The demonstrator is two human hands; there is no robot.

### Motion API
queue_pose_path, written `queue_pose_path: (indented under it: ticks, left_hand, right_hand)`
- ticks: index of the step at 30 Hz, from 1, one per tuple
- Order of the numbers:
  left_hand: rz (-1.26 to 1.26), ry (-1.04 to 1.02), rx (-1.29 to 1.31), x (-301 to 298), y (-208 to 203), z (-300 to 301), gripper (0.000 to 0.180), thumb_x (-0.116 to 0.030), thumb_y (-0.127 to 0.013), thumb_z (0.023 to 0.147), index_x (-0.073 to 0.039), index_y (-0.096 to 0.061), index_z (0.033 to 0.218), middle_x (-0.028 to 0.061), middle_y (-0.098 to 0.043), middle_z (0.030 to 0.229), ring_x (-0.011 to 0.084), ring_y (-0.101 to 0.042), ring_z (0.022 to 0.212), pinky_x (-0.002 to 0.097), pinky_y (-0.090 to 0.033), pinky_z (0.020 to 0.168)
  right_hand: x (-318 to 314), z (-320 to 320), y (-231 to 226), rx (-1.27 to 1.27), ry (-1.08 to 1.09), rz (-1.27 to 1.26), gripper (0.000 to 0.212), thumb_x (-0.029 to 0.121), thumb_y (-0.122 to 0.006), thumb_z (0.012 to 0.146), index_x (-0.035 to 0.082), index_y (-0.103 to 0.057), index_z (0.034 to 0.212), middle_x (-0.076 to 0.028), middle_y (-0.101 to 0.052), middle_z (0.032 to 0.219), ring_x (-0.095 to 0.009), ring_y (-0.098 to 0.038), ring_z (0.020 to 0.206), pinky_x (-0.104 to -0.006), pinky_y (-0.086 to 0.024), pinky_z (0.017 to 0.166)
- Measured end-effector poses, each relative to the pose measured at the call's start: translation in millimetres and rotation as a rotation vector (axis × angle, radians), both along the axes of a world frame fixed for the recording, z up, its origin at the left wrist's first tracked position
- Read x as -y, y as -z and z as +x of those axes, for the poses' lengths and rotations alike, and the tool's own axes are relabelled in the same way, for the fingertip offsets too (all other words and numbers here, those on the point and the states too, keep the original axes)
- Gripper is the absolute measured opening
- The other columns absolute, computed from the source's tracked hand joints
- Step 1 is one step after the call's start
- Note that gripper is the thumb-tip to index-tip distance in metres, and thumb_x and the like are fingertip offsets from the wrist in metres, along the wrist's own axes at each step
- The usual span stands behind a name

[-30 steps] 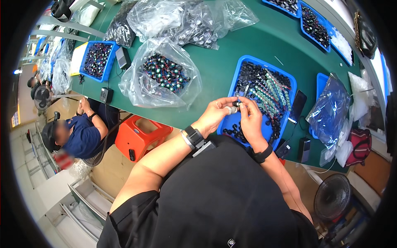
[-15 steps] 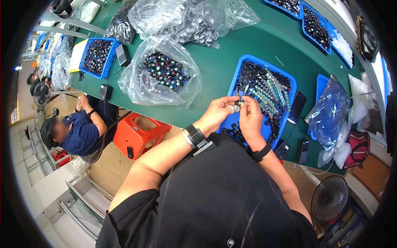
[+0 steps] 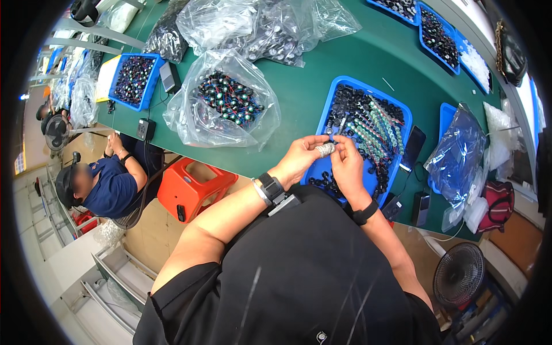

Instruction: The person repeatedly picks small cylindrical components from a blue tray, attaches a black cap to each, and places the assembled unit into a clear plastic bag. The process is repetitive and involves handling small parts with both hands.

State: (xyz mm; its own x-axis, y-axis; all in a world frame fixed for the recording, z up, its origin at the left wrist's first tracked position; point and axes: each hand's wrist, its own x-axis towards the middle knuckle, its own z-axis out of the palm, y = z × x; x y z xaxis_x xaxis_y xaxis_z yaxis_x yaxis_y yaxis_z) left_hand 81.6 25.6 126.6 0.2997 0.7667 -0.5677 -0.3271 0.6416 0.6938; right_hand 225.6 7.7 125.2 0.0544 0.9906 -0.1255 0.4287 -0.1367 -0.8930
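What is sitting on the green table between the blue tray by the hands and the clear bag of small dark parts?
Nothing: in the head view, only bare green table separates the blue tray from the clear bag.

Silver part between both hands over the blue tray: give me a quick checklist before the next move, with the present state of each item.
1. Silver part pinched by both hands: ok; left hand and right hand both touch it.
2. Grip security: cannot tell; the fingertips hide the contact.
3. Part held over the blue tray: ok.
4. Tray stocked with small dark pieces: ok.
5. Phone beside the tray's right edge, apart from the hands: ok.
6. Clear bag of parts at left, apart from the hands: ok.
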Motion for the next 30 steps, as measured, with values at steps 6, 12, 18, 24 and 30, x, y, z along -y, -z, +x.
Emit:
queue_pose_path:
  ticks: [6, 12, 18, 24, 30]
  left_hand:
    - [-0.028, -0.033, -0.025, 1, 10, -8, 0.023, -0.002, -0.060, 0.086, 0.007, -0.057, 0.107, 0.0097, -0.064, 0.096, 0.0145, -0.062, 0.085, 0.0257, -0.050, 0.080]
    - [0.013, -0.090, -0.320, 0, 13, -27, 0.017, -0.006, -0.058, 0.087, 0.005, -0.060, 0.101, 0.0065, -0.064, 0.084, 0.0112, -0.058, 0.072, 0.0235, -0.048, 0.066]
    - [-0.130, -0.070, -0.295, 14, 62, -58, 0.015, -0.004, -0.056, 0.089, 0.004, -0.059, 0.102, 0.0067, -0.064, 0.091, 0.0126, -0.061, 0.078, 0.0246, -0.053, 0.073]
    - [-0.095, -0.095, -0.288, 19, 58, -60, 0.018, -0.004, -0.054, 0.090, 0.004, -0.056, 0.105, 0.0080, -0.063, 0.091, 0.0136, -0.062, 0.079, 0.0253, -0.053, 0.074]
    - [0.095, -0.037, -0.558, 23, 42, -57, 0.018, -0.004, -0.050, 0.087, 0.005, -0.055, 0.102, 0.0088, -0.063, 0.090, 0.0115, -0.058, 0.073, 0.0254, -0.051, 0.066]
  right_hand:
    - [-7, 9, 13, -0.443, -0.034, -0.344, 0.019, 0.003, -0.055, 0.089, 0.002, -0.056, 0.108, -0.003, -0.061, 0.084, -0.007, -0.053, 0.063, -0.0223, -0.044, 0.055]
    - [-9, 28, 34, -0.468, 0.118, -0.439, 0.020, 0.011, -0.056, 0.091, 0.002, -0.056, 0.109, -0.005, -0.062, 0.085, -0.009, -0.054, 0.063, -0.0233, -0.045, 0.057]
    - [-23, 33, 85, -0.053, 0.122, -0.299, 0.024, 0.019, -0.059, 0.090, 0.001, -0.056, 0.105, -0.005, -0.061, 0.080, -0.012, -0.058, 0.066, -0.0255, -0.047, 0.060]
    - [-38, 23, 82, 0.442, 0.020, -0.156, 0.032, 0.028, -0.061, 0.085, 0.003, -0.056, 0.105, -0.013, -0.066, 0.082, -0.034, -0.063, 0.078, -0.0444, -0.047, 0.074]
    - [-47, 19, 70, 0.602, -0.026, -0.236, 0.036, 0.031, -0.065, 0.082, 0.004, -0.056, 0.105, -0.012, -0.068, 0.077, -0.034, -0.065, 0.078, -0.0439, -0.048, 0.071]
